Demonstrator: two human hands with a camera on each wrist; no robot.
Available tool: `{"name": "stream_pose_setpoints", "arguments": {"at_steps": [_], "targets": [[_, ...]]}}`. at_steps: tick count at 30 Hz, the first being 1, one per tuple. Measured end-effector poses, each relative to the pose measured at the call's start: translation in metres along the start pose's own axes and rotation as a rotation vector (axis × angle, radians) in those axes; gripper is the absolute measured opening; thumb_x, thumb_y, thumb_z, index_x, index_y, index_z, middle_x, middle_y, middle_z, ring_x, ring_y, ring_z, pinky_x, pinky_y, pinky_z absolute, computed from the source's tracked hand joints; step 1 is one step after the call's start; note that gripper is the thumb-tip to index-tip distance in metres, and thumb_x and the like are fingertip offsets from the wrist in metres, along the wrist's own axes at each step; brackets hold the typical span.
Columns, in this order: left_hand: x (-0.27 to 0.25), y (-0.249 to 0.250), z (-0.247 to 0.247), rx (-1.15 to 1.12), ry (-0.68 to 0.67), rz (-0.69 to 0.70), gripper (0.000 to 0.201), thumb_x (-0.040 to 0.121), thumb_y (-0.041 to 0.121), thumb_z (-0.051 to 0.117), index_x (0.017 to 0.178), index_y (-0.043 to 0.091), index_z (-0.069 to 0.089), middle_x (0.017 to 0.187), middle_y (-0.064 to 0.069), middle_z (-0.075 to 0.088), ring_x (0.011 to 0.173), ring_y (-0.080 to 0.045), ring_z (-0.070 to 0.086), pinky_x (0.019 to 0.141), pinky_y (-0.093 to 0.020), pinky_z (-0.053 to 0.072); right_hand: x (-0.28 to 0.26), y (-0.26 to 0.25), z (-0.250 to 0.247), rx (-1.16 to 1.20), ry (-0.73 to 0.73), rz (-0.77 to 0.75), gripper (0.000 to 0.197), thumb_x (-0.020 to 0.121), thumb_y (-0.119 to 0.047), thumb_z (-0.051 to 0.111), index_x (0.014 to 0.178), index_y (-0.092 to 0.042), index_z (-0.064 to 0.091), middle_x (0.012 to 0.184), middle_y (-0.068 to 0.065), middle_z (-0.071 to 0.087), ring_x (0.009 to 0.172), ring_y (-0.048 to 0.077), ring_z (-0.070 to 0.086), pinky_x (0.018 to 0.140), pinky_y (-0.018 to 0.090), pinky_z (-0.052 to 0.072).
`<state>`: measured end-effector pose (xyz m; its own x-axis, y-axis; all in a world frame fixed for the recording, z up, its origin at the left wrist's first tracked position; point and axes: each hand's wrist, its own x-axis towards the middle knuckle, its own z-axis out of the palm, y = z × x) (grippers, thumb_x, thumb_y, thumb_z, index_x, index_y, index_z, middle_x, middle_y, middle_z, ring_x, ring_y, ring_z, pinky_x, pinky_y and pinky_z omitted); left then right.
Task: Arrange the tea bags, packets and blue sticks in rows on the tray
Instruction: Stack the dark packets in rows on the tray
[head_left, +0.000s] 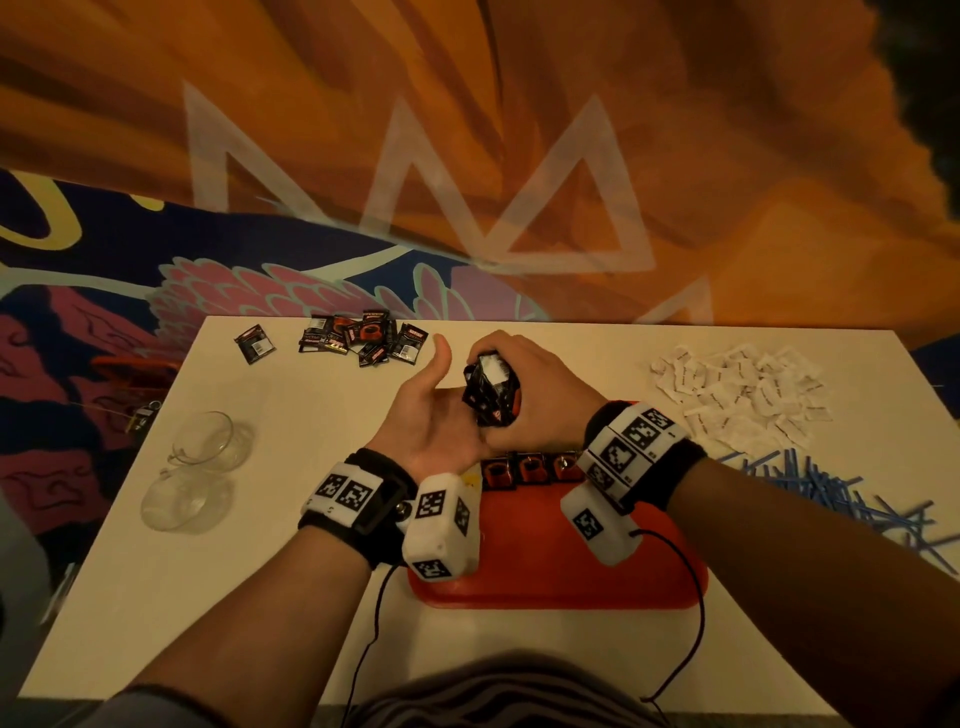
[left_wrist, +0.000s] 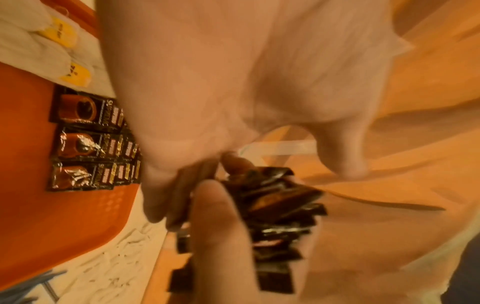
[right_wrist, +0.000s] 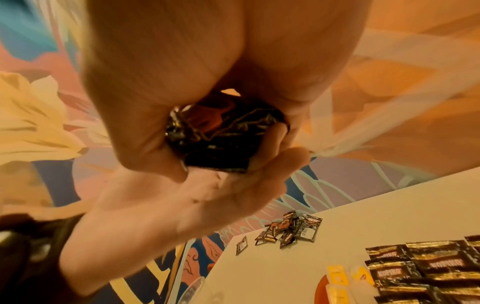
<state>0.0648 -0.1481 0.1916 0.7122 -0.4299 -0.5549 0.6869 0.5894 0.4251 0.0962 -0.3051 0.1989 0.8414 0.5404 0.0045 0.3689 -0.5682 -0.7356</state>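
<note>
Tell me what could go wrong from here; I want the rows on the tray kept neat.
1. The right hand grips a thick bunch of black foil packets over the open left hand; a loose grip could let some slip.
2. They hover above the red plastic tray, so dropped packets might disturb the row of packets laid there.
3. The glass cups stand near the left forearm and might get knocked.

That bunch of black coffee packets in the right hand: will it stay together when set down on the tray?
Probably not. The black coffee packets look glossy, so likely slippery. They already fan out at odd angles in the right hand, suggesting a loose stack that may splay. They seem light and crinkly; the open left hand beneath could catch strays above the orange tray.
</note>
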Motion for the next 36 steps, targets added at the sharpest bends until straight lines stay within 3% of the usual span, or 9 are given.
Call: {"name": "stream_pose_setpoints", "arguments": {"at_steps": [4,6,8,11,14,17,24,32,36], "targets": [[0.002,-0.012,0.001,-0.005,-0.039,0.106,0.033,0.088,0.035,0.061,0.105,0.009,0.075,0.102,-0.012,0.07,0.095,-0.024,0.071,0.083,-0.037,0.059,0.0,-0.005,-0.001,-0.017,-0.016,-0.043,0.083,0.058,-0.034,0.086,0.129,-0.034,0.043,0.131,-0.003,0.04,0.12,0.01,0.043,0.101,0.025,0.042],[0.003,-0.015,0.003,0.038,-0.022,0.117,0.035,0.089,0.034,0.058,0.113,0.009,0.067,0.102,-0.012,0.07,0.094,-0.023,0.07,0.08,-0.037,0.06,0.001,-0.008,-0.005,-0.03,-0.04,-0.026,0.094,0.056,-0.042,0.09,0.135,-0.038,0.039,0.141,-0.005,0.033,0.129,0.011,0.037,0.103,0.022,0.035],[0.004,-0.015,0.002,0.09,-0.005,0.117,0.042,0.088,0.041,0.058,0.117,0.012,0.065,0.11,-0.012,0.069,0.103,-0.025,0.067,0.094,-0.043,0.052,0.001,-0.009,-0.008,-0.049,-0.069,0.006,0.095,0.055,-0.047,0.09,0.135,-0.041,0.04,0.147,-0.003,0.026,0.135,0.013,0.032,0.104,0.023,0.033],[0.005,-0.013,0.002,0.092,0.012,0.114,0.049,0.087,0.051,0.056,0.116,0.014,0.068,0.113,-0.012,0.069,0.106,-0.026,0.066,0.097,-0.045,0.049,-0.001,-0.011,-0.008,-0.106,-0.091,0.033,0.092,0.055,-0.049,0.09,0.134,-0.037,0.045,0.153,-0.003,0.017,0.138,0.015,0.029,0.11,0.03,0.035],[0.006,-0.014,0.005,0.046,0.0,0.145,0.047,0.093,0.052,0.053,0.117,0.013,0.066,0.107,-0.011,0.07,0.101,-0.023,0.068,0.084,-0.036,0.057,-0.002,-0.012,-0.007,-0.157,-0.096,-0.01,0.105,0.055,-0.05,0.089,0.144,-0.034,0.035,0.142,-0.006,0.037,0.131,0.013,0.037,0.11,0.035,0.038],[0.008,-0.018,0.007,0.028,-0.008,0.135,0.044,0.094,0.052,0.052,0.112,0.015,0.067,0.1,-0.009,0.071,0.093,-0.021,0.07,0.077,-0.034,0.058,-0.001,-0.009,-0.008,-0.171,-0.113,-0.019,0.109,0.056,-0.051,0.088,0.146,-0.038,0.028,0.142,-0.006,0.04,0.133,0.012,0.034,0.111,0.035,0.036],[0.006,-0.015,0.006,-0.133,-0.103,0.164,0.043,0.09,0.04,0.056,0.115,0.006,0.065,0.102,-0.015,0.069,0.091,-0.027,0.071,0.071,-0.036,0.06,-0.004,-0.005,-0.009,-0.157,-0.081,-0.045,0.111,0.057,-0.046,0.09,0.148,-0.029,0.03,0.147,-0.007,0.034,0.134,0.008,0.035,0.112,0.031,0.035],[0.006,-0.014,0.004,-0.141,-0.135,0.189,0.042,0.092,0.03,0.052,0.128,0.01,0.06,0.12,-0.017,0.064,0.109,-0.032,0.065,0.085,-0.043,0.058,-0.005,-0.009,-0.017,-0.252,-0.126,-0.05,0.114,0.055,-0.054,0.089,0.147,-0.043,0.023,0.159,-0.018,0.003,0.138,0.019,0.037,0.102,0.041,0.046],[0.008,-0.015,0.005,-0.084,-0.126,0.168,0.036,0.092,0.025,0.051,0.123,0.009,0.062,0.111,-0.015,0.069,0.099,-0.028,0.07,0.074,-0.038,0.06,-0.005,-0.003,-0.014,-0.211,-0.168,-0.046,0.112,0.059,-0.052,0.087,0.149,-0.044,0.019,0.16,-0.011,0.003,0.145,0.018,0.025,0.11,0.037,0.039]]}}
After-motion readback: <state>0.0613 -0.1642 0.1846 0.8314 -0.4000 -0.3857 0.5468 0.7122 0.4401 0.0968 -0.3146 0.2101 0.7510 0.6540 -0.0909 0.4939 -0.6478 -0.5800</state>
